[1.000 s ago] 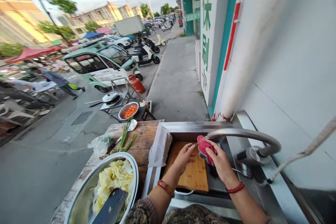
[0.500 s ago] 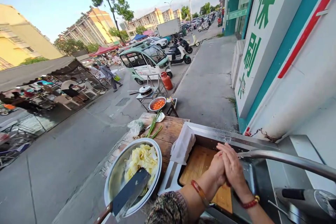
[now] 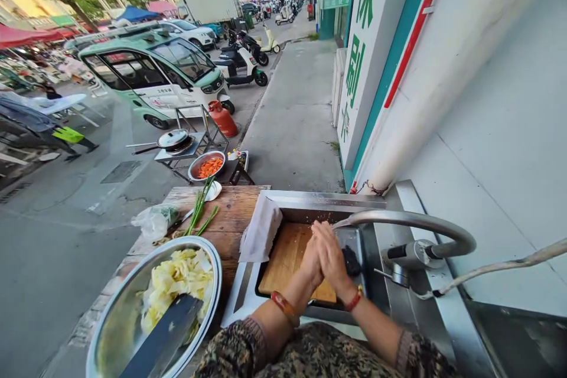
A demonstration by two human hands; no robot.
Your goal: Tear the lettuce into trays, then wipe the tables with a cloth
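Observation:
My left hand (image 3: 310,261) and my right hand (image 3: 332,258) are pressed palm to palm, fingers stretched out, and nothing shows between them. They are above the sink (image 3: 243,290), close to the tip of the curved metal faucet (image 3: 411,220). Below them a wooden cutting board (image 3: 281,263) lies in the sink. Right of the board is a tray with a dark clump (image 3: 351,261) that I cannot make out. At the left, a metal bowl (image 3: 216,283) holds cut cabbage (image 3: 179,277), and a cleaver (image 3: 162,336) lies across it.
A grey cloth (image 3: 261,229) hangs over the sink's left edge. On the wooden table (image 3: 230,212) lie scallions (image 3: 200,209) and a plastic bag (image 3: 155,221). Beyond stand a bowl of carrots (image 3: 209,168), a lidded pan (image 3: 173,139) and a red gas cylinder (image 3: 222,119). A wall rises at right.
The view has swung right and down, bringing the whole faucet into sight. My hands stay together over the sink, with the fingers now more closely lined up.

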